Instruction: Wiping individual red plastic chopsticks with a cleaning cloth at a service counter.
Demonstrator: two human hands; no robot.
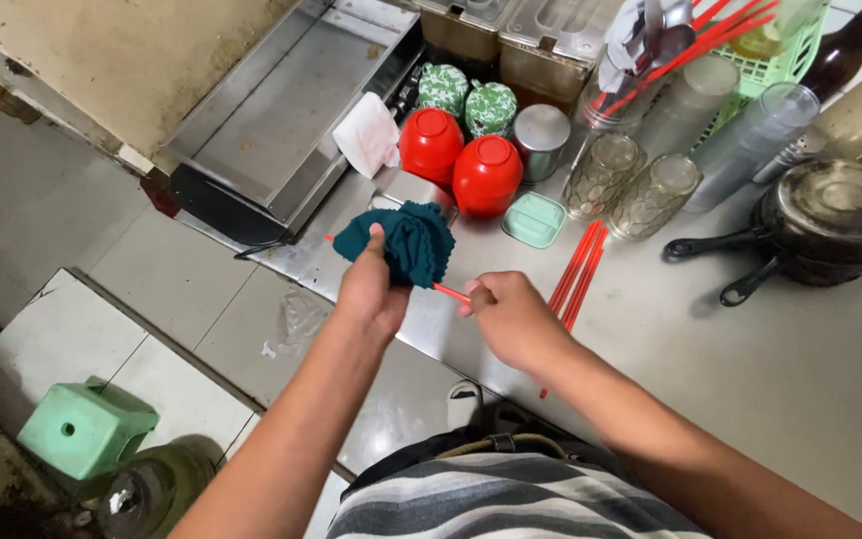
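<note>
Here, a thin red plastic chopstick gets wiped, just below two upturned red bowls.
Left hand bunches the soft teal cloth around it; right hand pinches its light, stiff, slippery end.

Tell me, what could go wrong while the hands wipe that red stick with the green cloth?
The thin red chopstick runs through the bunched dark green cloth in the left hand; the right hand pinches its end, so it might snap. The two upturned red bowls stand right behind and could get bumped.
</note>
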